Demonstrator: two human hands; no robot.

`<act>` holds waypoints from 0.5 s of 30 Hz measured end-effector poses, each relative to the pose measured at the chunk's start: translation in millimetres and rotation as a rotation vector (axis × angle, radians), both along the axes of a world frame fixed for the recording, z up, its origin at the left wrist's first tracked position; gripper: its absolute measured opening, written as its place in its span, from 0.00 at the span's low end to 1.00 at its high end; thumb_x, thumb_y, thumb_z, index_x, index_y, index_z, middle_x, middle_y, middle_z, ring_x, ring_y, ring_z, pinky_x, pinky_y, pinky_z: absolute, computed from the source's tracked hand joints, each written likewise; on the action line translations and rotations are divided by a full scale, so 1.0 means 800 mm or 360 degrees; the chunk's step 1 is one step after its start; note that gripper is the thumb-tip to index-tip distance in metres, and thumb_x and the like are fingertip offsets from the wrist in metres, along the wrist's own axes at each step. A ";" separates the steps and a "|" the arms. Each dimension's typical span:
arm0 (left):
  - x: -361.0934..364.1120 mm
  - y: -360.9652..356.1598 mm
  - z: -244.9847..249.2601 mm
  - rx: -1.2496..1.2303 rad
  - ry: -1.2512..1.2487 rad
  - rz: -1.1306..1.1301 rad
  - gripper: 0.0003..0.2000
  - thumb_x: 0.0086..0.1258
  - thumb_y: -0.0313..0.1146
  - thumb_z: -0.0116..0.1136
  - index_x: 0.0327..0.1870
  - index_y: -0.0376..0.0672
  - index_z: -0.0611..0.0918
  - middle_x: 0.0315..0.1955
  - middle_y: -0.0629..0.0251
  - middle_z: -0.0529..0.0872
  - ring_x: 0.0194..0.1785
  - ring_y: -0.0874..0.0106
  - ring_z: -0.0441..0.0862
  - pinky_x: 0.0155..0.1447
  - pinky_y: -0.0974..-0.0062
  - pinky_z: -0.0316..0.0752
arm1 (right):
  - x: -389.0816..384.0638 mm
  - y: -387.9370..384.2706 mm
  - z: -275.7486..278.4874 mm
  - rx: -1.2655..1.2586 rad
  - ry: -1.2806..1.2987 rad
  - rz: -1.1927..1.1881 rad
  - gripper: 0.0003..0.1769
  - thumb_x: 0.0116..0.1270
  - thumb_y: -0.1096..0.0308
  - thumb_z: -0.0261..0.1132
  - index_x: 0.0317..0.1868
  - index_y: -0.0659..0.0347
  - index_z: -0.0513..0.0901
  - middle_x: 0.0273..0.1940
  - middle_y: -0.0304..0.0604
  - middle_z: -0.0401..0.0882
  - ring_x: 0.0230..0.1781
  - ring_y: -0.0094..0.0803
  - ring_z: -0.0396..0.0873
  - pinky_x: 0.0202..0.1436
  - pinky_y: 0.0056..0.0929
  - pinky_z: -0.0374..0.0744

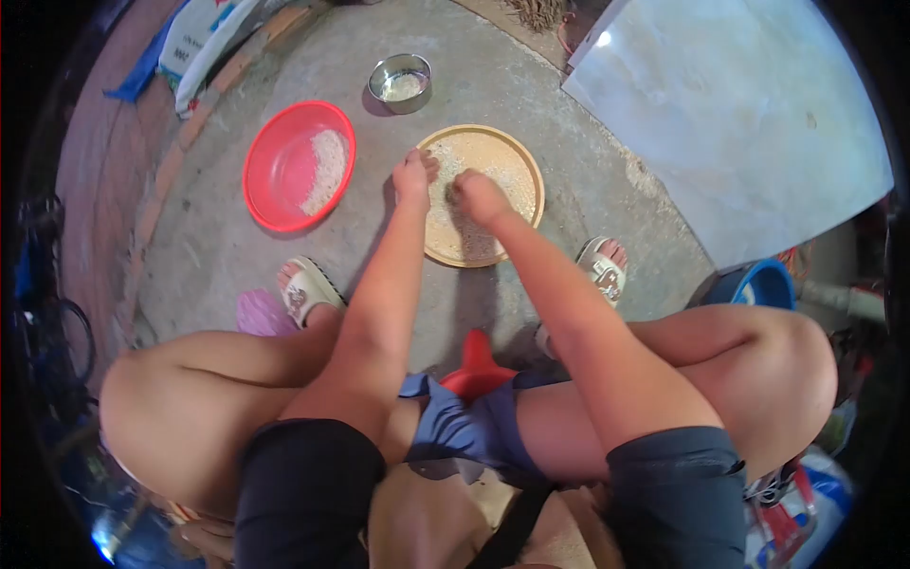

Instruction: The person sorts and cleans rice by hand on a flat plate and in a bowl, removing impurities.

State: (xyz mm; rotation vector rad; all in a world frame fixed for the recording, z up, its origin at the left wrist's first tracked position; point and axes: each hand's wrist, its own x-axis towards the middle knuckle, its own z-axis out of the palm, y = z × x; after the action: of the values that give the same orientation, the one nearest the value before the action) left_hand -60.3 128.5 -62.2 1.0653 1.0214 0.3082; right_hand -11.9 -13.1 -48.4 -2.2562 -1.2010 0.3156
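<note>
A round tan tray (pixel 529 156) with a raised rim lies on the floor, pale grains (pixel 493 178) spread across its inside. My left hand (pixel 412 178) is closed at the tray's left edge, its fingers curled over the rim. Over the middle of the tray, my right hand (pixel 482 197) has its fingers bent down together toward the grains. Whatever is in those fingers is too small to make out. Left of the tray sits a red plastic basin (pixel 275 180) with a heap of white grains (pixel 327 171). A metal bowl (pixel 387 95) beyond the tray holds some pale grains too.
A large glossy pale sheet (pixel 730 114) lies at the right, with a blue tub (pixel 770 281) near its lower edge. A printed sack (pixel 194 47) is at the upper left. Near my left sandal (pixel 311 292) is a pink plastic bag (pixel 261 313). Something red (pixel 479 356) shows between my legs.
</note>
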 end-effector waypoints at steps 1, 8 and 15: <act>0.000 0.003 -0.005 0.0043 0.0025 -0.0047 0.18 0.72 0.41 0.42 0.49 0.35 0.77 0.38 0.56 0.84 0.37 0.65 0.82 0.42 0.72 0.76 | 0.003 0.004 -0.003 0.0129 0.0161 -0.0277 0.06 0.54 0.71 0.60 0.31 0.63 0.81 0.35 0.53 0.79 0.39 0.46 0.79 0.44 0.37 0.78; 0.008 -0.012 0.020 -0.0941 -0.0530 -0.0056 0.14 0.71 0.38 0.42 0.47 0.38 0.75 0.40 0.57 0.81 0.43 0.67 0.80 0.49 0.72 0.77 | 0.040 0.052 0.047 0.0549 0.0934 -0.0388 0.06 0.55 0.71 0.64 0.31 0.66 0.81 0.29 0.52 0.82 0.30 0.47 0.80 0.37 0.40 0.78; 0.005 0.034 0.021 -0.0904 -0.0551 0.0346 0.15 0.69 0.34 0.41 0.45 0.31 0.74 0.40 0.54 0.80 0.45 0.62 0.79 0.55 0.66 0.75 | 0.020 0.006 0.023 0.0263 -0.0233 -0.0192 0.10 0.53 0.64 0.63 0.33 0.61 0.80 0.36 0.50 0.77 0.40 0.44 0.78 0.45 0.40 0.77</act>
State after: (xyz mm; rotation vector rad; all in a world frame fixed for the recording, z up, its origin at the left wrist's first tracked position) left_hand -56.2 156.1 -45.6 0.3712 0.8378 0.3370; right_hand 4.1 -8.5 -29.7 -2.2257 -1.1134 0.0044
